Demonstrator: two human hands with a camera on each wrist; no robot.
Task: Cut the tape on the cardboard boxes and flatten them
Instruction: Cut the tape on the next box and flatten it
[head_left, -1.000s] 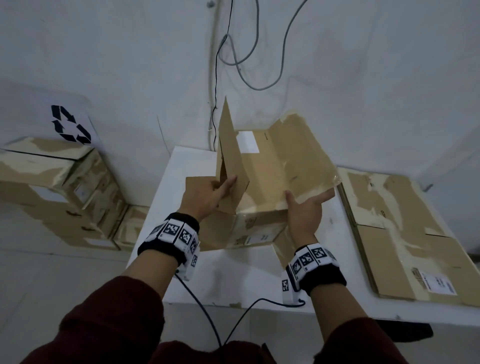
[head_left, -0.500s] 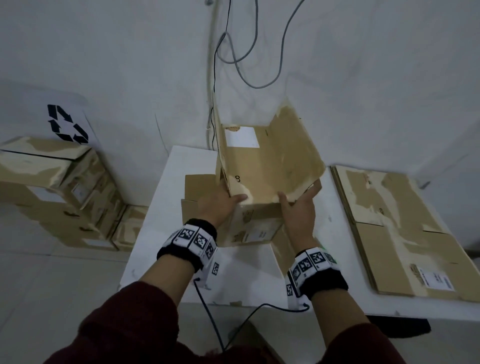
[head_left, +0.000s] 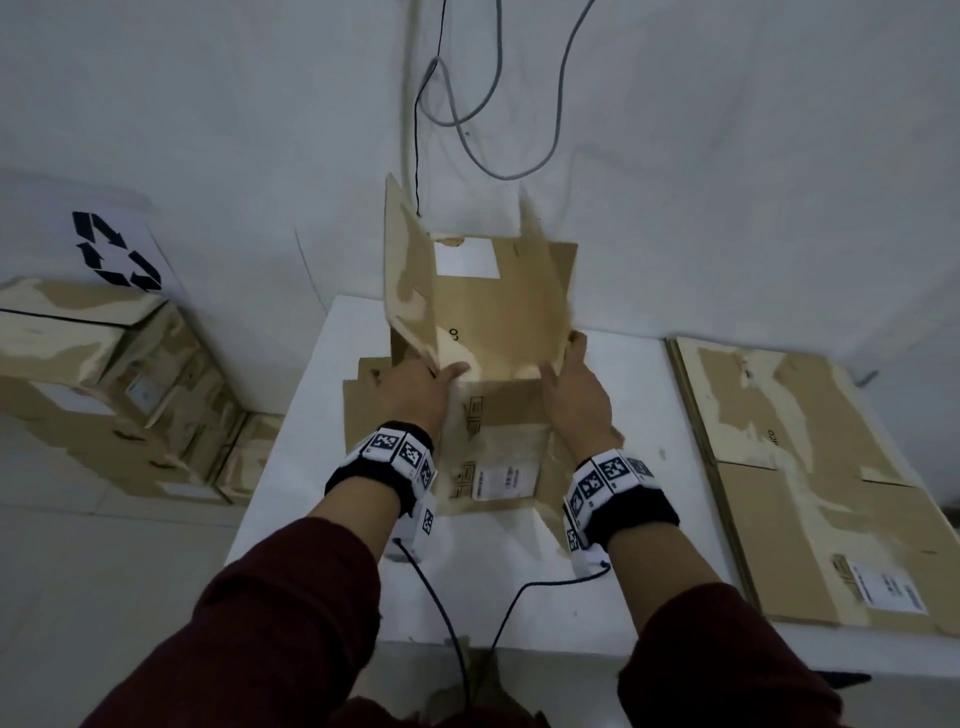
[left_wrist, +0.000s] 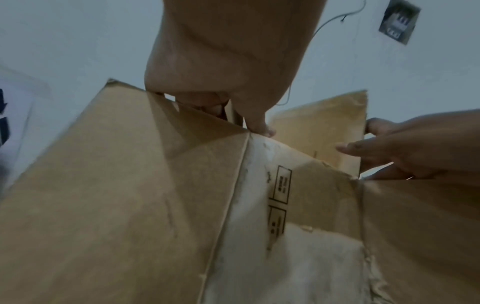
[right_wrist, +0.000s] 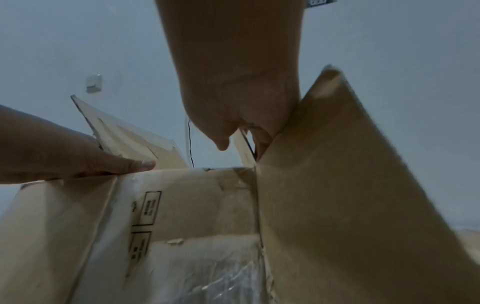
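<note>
Both hands, left hand (head_left: 415, 389) and right hand (head_left: 576, 400), grip the opened cardboard box (head_left: 488, 322) by its flaps; uneven pushing could tear it.

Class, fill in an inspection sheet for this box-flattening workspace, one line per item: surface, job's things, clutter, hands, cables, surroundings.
Surface: white table, bare at the near edge.
Job's things: opened cardboard box on the table, flaps up; flattened cardboard lies at the right.
Clutter: nothing seen.
Hands: left hand grips the box's left flap; right hand grips its right flap.
Cables: dark wrist leads hang over the near table edge; grey wall cables loop above.
Surroundings: stacked boxes on the floor at the left under a recycling sign; white wall behind.
</note>
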